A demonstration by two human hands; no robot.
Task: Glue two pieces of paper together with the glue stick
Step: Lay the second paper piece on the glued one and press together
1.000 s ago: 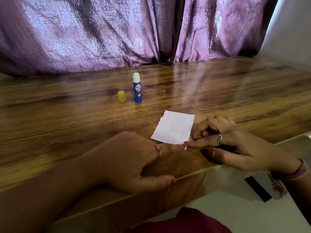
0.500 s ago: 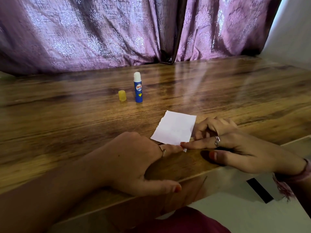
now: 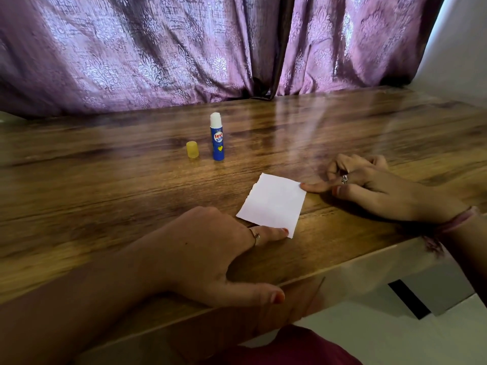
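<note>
Apparently you were pressing the glued paper (image 3: pixel 272 204) flat, left hand (image 3: pixel 200 248) and right hand (image 3: pixel 369 185) forefingers extended, grasping nothing; next, recap the glue stick (image 3: pixel 217 138).

1. The wooden worktop (image 3: pixel 105 196) had a glossy grain.
2. On it lay a white paper (image 3: pixel 272 204).
3. Farther back, an uncapped glue stick (image 3: pixel 217 138) stood upright, with its yellow cap (image 3: pixel 192 149) just beside it.

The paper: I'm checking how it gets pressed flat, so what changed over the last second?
The right hand slid its forefinger from the paper's near corner up to its far right corner. The left hand stayed pressing the near corner; glue stick and cap unmoved.
</note>
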